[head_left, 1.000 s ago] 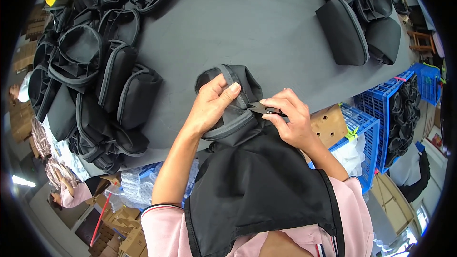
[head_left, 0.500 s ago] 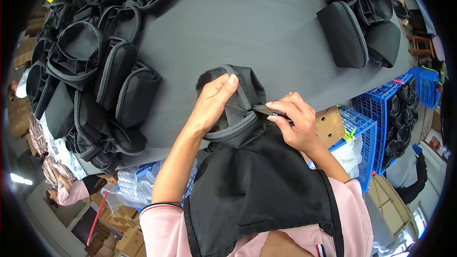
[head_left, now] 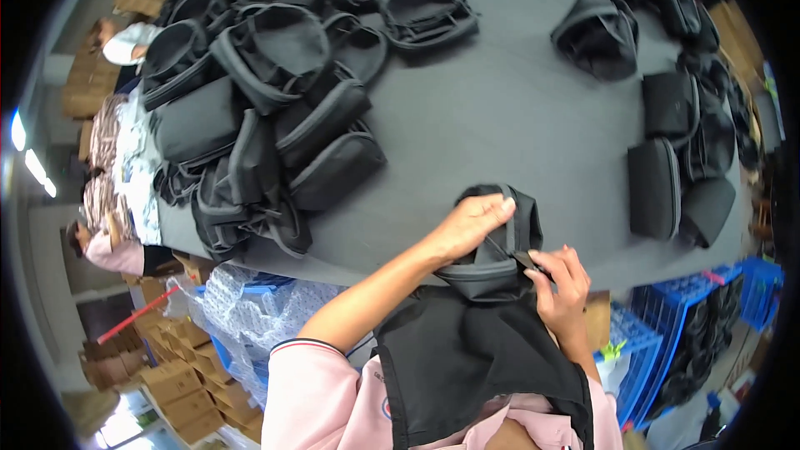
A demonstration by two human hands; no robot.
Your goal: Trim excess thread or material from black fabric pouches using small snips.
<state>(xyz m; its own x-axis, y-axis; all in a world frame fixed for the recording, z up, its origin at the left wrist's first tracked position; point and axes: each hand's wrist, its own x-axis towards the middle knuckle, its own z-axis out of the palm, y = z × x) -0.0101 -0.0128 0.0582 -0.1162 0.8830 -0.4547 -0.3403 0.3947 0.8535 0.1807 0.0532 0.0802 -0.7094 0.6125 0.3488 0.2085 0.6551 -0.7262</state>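
An open black zippered pouch rests at the table's near edge, against my black apron. My left hand is closed on its upper rim, with the thumb on top and the fingers partly hidden inside. In my right hand, small dark thread snips are pinched between thumb and fingers. Their tip touches the pouch's right side, near the end of the grey-edged zipper. Whether the blades are closed is too small to tell.
Many black pouches lie heaped on the left of the grey table. More pouches stand at the right edge. Blue crates are below right; bubble wrap and cardboard boxes below left. Another person is at far left.
The view has swung left, so the pouch and both hands now appear lower and farther right. My left hand still grips the pouch, and my right hand keeps the snips at its side.
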